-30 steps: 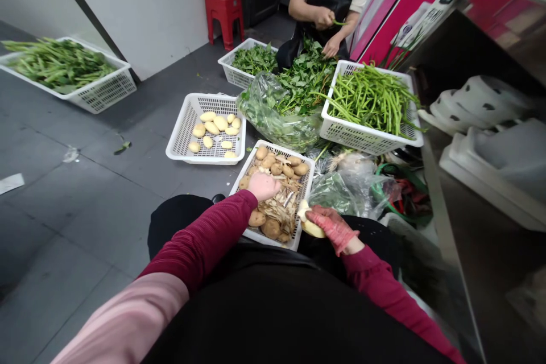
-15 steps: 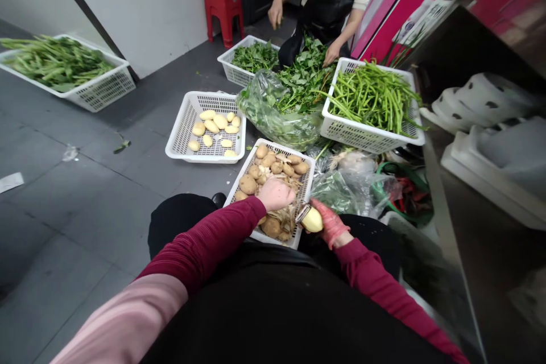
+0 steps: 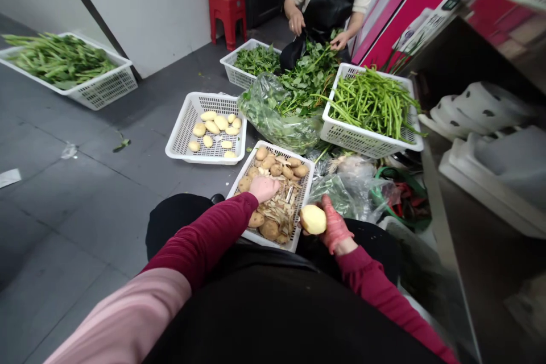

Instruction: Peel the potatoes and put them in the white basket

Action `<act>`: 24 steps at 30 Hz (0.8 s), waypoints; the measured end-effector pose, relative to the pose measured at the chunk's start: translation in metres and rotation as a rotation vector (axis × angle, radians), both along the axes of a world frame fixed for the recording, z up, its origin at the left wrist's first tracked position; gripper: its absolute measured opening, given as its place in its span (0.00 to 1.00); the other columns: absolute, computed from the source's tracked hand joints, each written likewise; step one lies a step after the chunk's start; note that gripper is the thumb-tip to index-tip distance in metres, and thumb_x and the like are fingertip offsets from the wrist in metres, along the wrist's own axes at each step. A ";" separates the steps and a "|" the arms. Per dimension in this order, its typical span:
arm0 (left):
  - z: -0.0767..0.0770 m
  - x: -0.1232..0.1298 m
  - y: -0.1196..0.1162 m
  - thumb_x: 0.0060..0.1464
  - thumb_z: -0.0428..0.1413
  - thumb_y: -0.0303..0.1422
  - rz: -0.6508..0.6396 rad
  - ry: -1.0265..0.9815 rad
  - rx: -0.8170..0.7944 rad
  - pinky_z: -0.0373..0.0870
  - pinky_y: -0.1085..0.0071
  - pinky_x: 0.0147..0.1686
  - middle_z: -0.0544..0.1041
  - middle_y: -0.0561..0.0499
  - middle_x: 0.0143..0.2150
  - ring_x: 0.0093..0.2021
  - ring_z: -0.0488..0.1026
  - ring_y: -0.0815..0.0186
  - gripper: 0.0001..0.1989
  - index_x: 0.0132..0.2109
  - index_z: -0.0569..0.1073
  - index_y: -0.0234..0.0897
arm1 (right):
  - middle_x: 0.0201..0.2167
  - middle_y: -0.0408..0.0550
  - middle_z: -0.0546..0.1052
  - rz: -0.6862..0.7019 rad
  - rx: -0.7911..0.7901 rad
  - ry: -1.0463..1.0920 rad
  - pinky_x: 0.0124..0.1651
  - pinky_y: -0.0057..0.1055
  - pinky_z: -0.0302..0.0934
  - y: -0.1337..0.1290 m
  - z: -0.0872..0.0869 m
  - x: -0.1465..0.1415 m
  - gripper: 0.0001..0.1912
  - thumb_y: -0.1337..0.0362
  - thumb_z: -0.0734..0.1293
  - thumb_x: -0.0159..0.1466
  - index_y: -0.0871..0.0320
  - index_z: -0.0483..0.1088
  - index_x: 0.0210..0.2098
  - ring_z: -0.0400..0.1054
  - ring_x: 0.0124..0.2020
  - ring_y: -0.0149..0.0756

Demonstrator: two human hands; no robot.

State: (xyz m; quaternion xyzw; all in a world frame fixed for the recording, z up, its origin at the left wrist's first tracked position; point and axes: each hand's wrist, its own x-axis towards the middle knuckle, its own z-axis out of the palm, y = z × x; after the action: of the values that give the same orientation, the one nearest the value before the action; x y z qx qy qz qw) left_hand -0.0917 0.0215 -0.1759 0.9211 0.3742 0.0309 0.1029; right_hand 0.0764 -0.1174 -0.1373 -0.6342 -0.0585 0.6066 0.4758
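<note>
My left hand (image 3: 263, 188), bare, is closed on a peeler (image 3: 289, 194) over the basket between my knees. The peeler's metal head points right, apart from the potato, and its handle is hidden in my fist. My right hand (image 3: 335, 227), in a reddish glove, grips a peeled yellow potato (image 3: 313, 219) at the basket's right edge. Below my left hand, the white basket (image 3: 310, 173) holds brown unpeeled potatoes (image 3: 269, 229) and a heap of peelings (image 3: 279, 209). Several peeled potatoes (image 3: 220, 122) lie in another white basket (image 3: 173, 145) just beyond.
Across from me a person in a black apron (image 3: 330, 8) handles leafy greens (image 3: 309, 79). A basket of green stalks (image 3: 375, 99) stands at right, beside plastic bags (image 3: 341, 193). Another basket of greens (image 3: 60, 62) sits far left; a red stool (image 3: 228, 14) is by the wall.
My left hand and the peeler have moved left, away from the potato. The potato has turned in my right hand, showing a broader peeled face. The other person's hands have come closer together.
</note>
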 end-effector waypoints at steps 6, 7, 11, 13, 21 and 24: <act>0.018 0.018 -0.030 0.60 0.43 0.33 -0.037 -0.247 0.098 0.58 0.60 0.37 0.76 0.42 0.27 0.32 0.71 0.60 0.21 0.28 0.76 0.32 | 0.26 0.49 0.79 -0.042 -0.094 0.194 0.21 0.33 0.67 0.005 -0.001 -0.006 0.21 0.48 0.66 0.60 0.60 0.69 0.42 0.74 0.23 0.39; 0.019 0.020 -0.033 0.60 0.43 0.33 -0.076 -0.275 0.106 0.57 0.60 0.38 0.76 0.43 0.27 0.32 0.70 0.60 0.20 0.27 0.76 0.32 | 0.24 0.48 0.79 -0.065 -0.086 0.160 0.19 0.31 0.66 0.005 -0.001 -0.008 0.19 0.52 0.68 0.60 0.60 0.69 0.42 0.73 0.21 0.37; 0.011 0.012 -0.019 0.60 0.43 0.31 -0.073 -0.219 0.061 0.57 0.61 0.37 0.75 0.44 0.25 0.30 0.68 0.61 0.20 0.26 0.75 0.33 | 0.22 0.45 0.77 -0.074 -0.038 0.038 0.11 0.26 0.56 0.001 0.005 -0.013 0.15 0.57 0.68 0.59 0.59 0.69 0.42 0.70 0.17 0.36; 0.008 0.007 -0.008 0.59 0.43 0.29 -0.003 -0.136 0.036 0.56 0.61 0.35 0.73 0.43 0.23 0.28 0.68 0.61 0.19 0.26 0.74 0.31 | 0.23 0.47 0.78 -0.024 -0.019 0.028 0.10 0.27 0.56 0.000 0.007 -0.011 0.16 0.57 0.68 0.59 0.59 0.69 0.43 0.71 0.17 0.38; 0.010 0.021 -0.023 0.60 0.44 0.34 -0.134 -0.260 0.104 0.57 0.60 0.40 0.75 0.44 0.26 0.33 0.69 0.61 0.20 0.28 0.76 0.33 | 0.16 0.41 0.75 -0.257 -0.193 0.064 0.12 0.25 0.57 0.014 0.000 -0.005 0.11 0.56 0.66 0.61 0.58 0.69 0.35 0.67 0.13 0.31; 0.007 0.016 -0.014 0.59 0.42 0.29 -0.008 -0.155 0.044 0.56 0.60 0.36 0.73 0.44 0.24 0.29 0.68 0.61 0.20 0.27 0.75 0.32 | 0.18 0.44 0.77 -0.302 -0.175 0.170 0.14 0.25 0.60 0.016 0.002 -0.005 0.10 0.57 0.65 0.62 0.58 0.69 0.36 0.69 0.15 0.33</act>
State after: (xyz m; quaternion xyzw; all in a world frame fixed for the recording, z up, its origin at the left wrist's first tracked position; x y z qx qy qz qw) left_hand -0.0759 0.0079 -0.1688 0.9195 0.3606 0.1101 0.1114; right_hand 0.0716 -0.1017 -0.1353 -0.6211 0.1308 0.5824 0.5079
